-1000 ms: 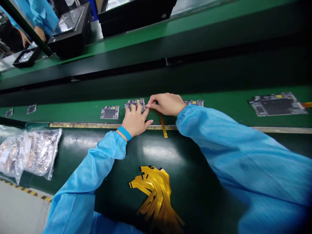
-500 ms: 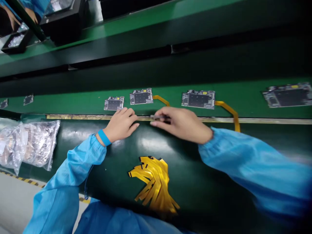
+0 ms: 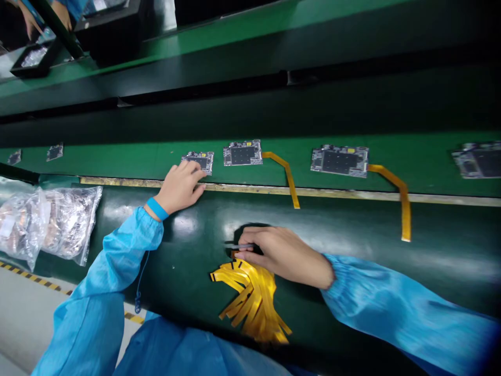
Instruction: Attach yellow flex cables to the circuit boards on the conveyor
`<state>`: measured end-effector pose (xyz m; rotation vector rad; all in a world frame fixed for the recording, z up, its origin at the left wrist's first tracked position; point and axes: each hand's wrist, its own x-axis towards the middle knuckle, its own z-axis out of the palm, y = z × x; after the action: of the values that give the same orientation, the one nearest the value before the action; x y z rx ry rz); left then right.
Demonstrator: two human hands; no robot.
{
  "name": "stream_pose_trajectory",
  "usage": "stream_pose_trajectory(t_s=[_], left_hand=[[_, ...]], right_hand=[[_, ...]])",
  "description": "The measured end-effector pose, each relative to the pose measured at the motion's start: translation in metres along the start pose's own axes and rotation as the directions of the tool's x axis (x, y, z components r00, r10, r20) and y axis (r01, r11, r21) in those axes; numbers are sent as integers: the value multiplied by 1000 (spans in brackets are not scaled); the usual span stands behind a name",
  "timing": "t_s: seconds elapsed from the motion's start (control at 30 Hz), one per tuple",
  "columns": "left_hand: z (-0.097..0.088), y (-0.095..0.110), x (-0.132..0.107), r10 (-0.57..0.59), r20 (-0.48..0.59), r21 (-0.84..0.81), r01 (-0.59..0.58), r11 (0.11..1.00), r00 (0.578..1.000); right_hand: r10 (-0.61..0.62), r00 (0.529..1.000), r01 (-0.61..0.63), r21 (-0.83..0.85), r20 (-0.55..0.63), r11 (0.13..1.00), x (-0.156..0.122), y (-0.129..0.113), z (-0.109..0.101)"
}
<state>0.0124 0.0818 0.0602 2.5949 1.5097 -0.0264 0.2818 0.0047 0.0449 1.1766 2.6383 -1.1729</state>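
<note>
My left hand (image 3: 180, 184), with a blue wrist strap, rests fingers flat at the edge of the green belt, touching a small circuit board (image 3: 200, 160). My right hand (image 3: 274, 251) is closed on thin metal tweezers (image 3: 238, 245), whose tip sits at the top of a pile of yellow flex cables (image 3: 250, 295) on the dark bench. Two boards further right, one (image 3: 242, 153) and another (image 3: 340, 160), each carry a yellow flex cable (image 3: 286, 177) trailing over the belt's edge.
Another board (image 3: 478, 159) lies at the belt's far right, two small ones (image 3: 55, 152) at far left. Plastic bags of parts (image 3: 47, 222) sit at the bench's left end. Black trays (image 3: 35, 56) and another person's hands are on the upper belt.
My right hand has come back from the board on the belt down to the cable pile. My left hand moved left onto the neighbouring board. The boards have drifted right.
</note>
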Motion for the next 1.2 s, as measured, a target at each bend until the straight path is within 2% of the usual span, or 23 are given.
stream_pose_trajectory(t_s=[0.1, 0.2, 0.37, 0.5, 0.63, 0.7, 0.8, 0.93, 1.03, 1.2], left_hand=[[-2, -14, 18, -8, 15, 23, 7, 1000, 1000], [-2, -19, 38, 49, 82, 49, -53, 997, 995], [-4, -20, 61, 130, 140, 82, -143, 986, 982], [-7, -29, 65, 147, 167, 102, -165, 981, 975], [-9, -38, 63, 118, 165, 108, -136, 985, 979], [-9, -34, 63, 77, 139, 72, -88, 994, 987], [-4, -18, 67, -39, 79, -10, 40, 999, 996], [5, 6, 78, -162, 82, -74, 168, 983, 983], [9, 16, 86, -205, 102, -70, 213, 975, 973], [9, 22, 93, -221, 122, -57, 230, 972, 967]], right_hand=[[-38, 999, 38, 91, -6, 995, -3, 3, -5], [-56, 998, 60, 208, -23, 976, -5, 6, -11], [9, 997, 22, 412, -72, 911, 1, 13, -27], [126, 978, -17, 534, -168, 845, 21, 26, -42], [180, 937, -18, 473, -299, 881, 52, 46, -54], [194, 914, -25, 426, -358, 904, 68, 55, -60], [206, 883, -34, 381, -422, 924, 88, 66, -65], [226, 849, -41, 367, -478, 929, 106, 75, -64], [241, 837, -42, 382, -492, 923, 114, 81, -60], [283, 828, -80, 398, -483, 914, 120, 89, -56]])
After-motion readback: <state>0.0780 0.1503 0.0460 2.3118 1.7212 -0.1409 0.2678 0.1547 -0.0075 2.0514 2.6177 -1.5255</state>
